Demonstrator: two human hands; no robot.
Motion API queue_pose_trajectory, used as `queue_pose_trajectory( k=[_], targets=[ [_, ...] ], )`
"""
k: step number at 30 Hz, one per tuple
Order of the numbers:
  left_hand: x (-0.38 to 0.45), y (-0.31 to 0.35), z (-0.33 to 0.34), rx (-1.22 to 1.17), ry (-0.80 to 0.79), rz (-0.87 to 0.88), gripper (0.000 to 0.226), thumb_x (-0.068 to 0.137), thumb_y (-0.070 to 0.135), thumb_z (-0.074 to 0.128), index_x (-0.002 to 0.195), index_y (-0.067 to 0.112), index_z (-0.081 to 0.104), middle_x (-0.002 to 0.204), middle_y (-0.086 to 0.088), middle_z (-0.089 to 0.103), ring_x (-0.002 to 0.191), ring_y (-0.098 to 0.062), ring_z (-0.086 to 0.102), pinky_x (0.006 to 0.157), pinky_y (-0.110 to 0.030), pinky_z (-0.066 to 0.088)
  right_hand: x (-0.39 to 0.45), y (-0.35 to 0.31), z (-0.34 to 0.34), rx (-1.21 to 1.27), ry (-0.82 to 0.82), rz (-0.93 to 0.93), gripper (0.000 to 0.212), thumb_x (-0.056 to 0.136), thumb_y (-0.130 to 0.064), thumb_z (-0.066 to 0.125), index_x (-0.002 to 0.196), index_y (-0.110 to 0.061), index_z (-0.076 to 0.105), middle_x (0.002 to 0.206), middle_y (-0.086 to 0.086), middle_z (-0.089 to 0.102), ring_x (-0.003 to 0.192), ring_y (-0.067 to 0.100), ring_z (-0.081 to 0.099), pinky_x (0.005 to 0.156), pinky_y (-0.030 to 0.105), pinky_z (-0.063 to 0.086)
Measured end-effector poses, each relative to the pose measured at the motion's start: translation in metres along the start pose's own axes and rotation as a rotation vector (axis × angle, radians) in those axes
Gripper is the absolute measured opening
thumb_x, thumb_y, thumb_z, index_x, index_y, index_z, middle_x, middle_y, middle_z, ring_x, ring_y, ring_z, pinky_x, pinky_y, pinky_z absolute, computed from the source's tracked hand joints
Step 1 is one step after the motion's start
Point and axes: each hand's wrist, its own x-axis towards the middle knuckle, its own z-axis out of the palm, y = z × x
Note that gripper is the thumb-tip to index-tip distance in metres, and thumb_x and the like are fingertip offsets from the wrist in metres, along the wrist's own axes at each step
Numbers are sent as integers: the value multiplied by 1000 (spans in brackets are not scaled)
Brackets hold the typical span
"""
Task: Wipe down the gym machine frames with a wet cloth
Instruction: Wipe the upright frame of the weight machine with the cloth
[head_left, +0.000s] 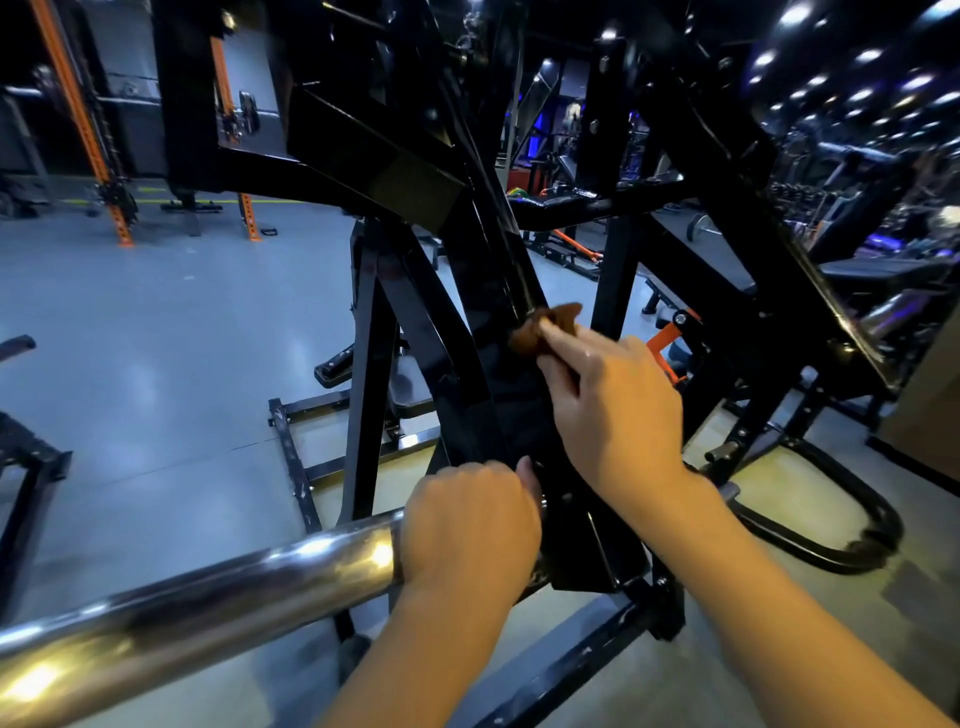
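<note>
A black steel gym machine frame (467, 322) fills the middle of the view, with slanted beams crossing upward. My right hand (613, 405) pinches a small brown cloth (545, 327) and presses it against a slanted black beam of the frame. Lower down, my left hand (467, 525) grips the end of a shiny chrome bar (208, 597) where it meets the black frame. Part of the cloth is hidden under my right fingers.
Grey gym floor (156, 338) spreads to the left. Orange uprights (78, 119) of a rack stand at the far left. Benches and more machines (857, 270) crowd the right. The machine's black base rails (296, 452) and a curved foot tube (857, 551) lie on the floor.
</note>
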Motion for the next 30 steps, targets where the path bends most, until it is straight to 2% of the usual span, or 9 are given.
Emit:
queue_pose_trajectory(
  k=[2, 4, 7, 10, 14, 17, 22, 26, 30],
  targets=[
    [0, 1, 1, 12, -2, 10, 60, 109, 48, 12, 94, 18, 61, 72, -3, 45, 62, -20, 43, 50, -34, 22, -21, 8, -8, -21, -8, -19, 30, 101, -30, 64, 131, -30, 69, 98, -11, 72, 81, 22, 52, 49, 32, 44],
    [-1, -1, 1, 9, 28, 31, 60, 109, 46, 11, 88, 19, 59, 66, -1, 43, 55, -19, 41, 49, -34, 24, -12, 17, -6, -31, -5, 51, 30, 102, -31, 63, 131, -31, 69, 103, -9, 74, 85, 25, 57, 53, 34, 48],
    [-3, -1, -1, -11, 25, 29, 57, 109, 46, 11, 84, 20, 55, 63, 1, 41, 51, -17, 36, 46, -32, 18, 25, 11, 9, -37, 4, 157, 31, 105, -32, 56, 135, -29, 67, 102, 0, 74, 87, 25, 58, 56, 32, 38],
    [-1, 0, -3, 10, 2, 8, 60, 110, 49, 12, 96, 19, 62, 73, -1, 46, 58, -18, 39, 47, -31, 17, 28, -4, 9, -16, 32, 64, 30, 106, -29, 56, 133, -25, 68, 98, -1, 72, 82, 21, 45, 51, 29, 26],
    [-2, -1, -3, 13, 19, 21, 59, 109, 47, 12, 90, 19, 59, 70, -1, 46, 55, -18, 38, 46, -31, 18, -8, 13, -2, -108, 10, -11, 28, 101, -29, 65, 128, -27, 70, 95, -8, 72, 81, 25, 54, 48, 28, 34],
    [-3, -1, -4, -7, 48, 34, 53, 109, 46, 10, 82, 21, 48, 64, 0, 41, 49, -16, 30, 46, -31, 18, 12, 23, 3, -112, -10, 108, 30, 104, -30, 59, 132, -29, 68, 106, -4, 74, 90, 27, 58, 53, 32, 41],
    [-3, 0, -5, 15, 34, 16, 60, 110, 48, 11, 95, 19, 61, 69, 0, 42, 53, -16, 33, 47, -30, 16, 18, -1, 6, -56, 8, 35, 29, 106, -29, 56, 132, -26, 66, 94, -5, 69, 81, 20, 45, 51, 29, 30],
    [-3, 1, -5, 40, 28, 23, 59, 109, 48, 13, 96, 20, 64, 73, -1, 47, 60, -19, 42, 46, -30, 16, -27, 14, -8, -98, -20, -31, 30, 101, -29, 64, 130, -27, 68, 95, -10, 70, 80, 22, 52, 49, 30, 43],
    [-4, 1, -2, 40, 40, 41, 60, 109, 46, 12, 88, 20, 62, 67, 0, 48, 56, -18, 43, 46, -31, 23, 3, 20, 2, -74, -24, 136, 31, 105, -32, 57, 135, -32, 65, 104, -6, 72, 89, 24, 56, 56, 37, 52]
  ],
)
